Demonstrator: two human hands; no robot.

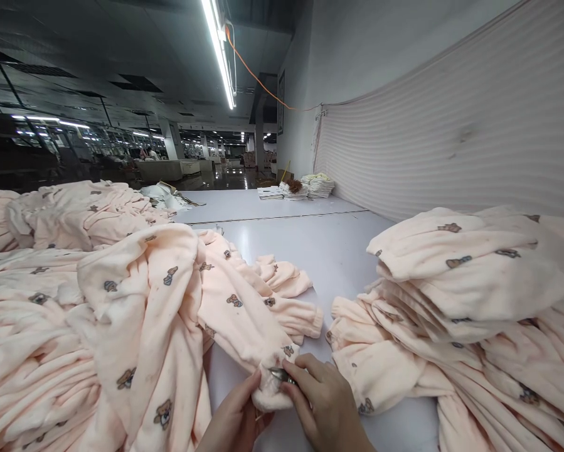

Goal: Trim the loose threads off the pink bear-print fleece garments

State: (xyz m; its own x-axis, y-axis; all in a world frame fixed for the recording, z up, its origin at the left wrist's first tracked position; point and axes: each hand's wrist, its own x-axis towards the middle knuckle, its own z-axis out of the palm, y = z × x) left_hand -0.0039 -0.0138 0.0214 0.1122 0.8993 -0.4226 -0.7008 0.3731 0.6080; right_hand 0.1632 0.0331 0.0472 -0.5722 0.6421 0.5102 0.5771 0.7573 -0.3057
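Observation:
A peach fleece garment [178,314] printed with small bears lies draped in front of me on a white table [329,251]. My left hand [237,417] pinches the cuff end of its sleeve [267,383]. My right hand [322,402] is closed round a small metal tool [282,375], likely thread snips, whose tip touches the same cuff. Both hands sit at the bottom centre of the view.
A loose heap of the same peach garments [41,301] fills the left side. A stack of folded ones [470,295] rises on the right. Far back on the table lie folded piles [310,186]. A striped fabric wall [451,138] runs along the right.

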